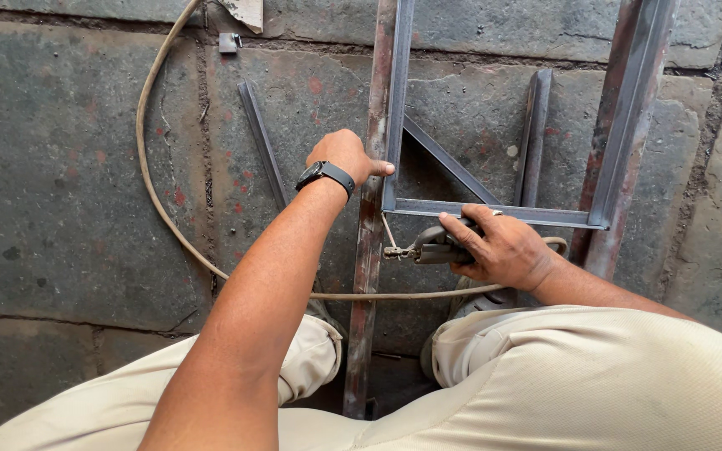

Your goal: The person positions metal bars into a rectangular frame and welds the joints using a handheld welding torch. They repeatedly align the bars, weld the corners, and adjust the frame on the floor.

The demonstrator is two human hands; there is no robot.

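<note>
A frame of steel angle bars (495, 212) lies on the stone floor in front of my knees. My left hand (346, 156), with a black watch on the wrist, rests on the long rusty upright bar (371, 250), thumb against the frame's left corner. My right hand (501, 249) grips a welding electrode holder (429, 247). Its thin rod (388, 232) points up at the lower left corner of the frame. The holder's cable (160, 209) loops away to the left.
A loose angle bar (262, 142) lies left of the frame, a diagonal bar (449, 160) and a short upright one (535, 134) inside it. A second long bar (628, 108) forms the right side. A small metal piece (228, 42) sits near the top.
</note>
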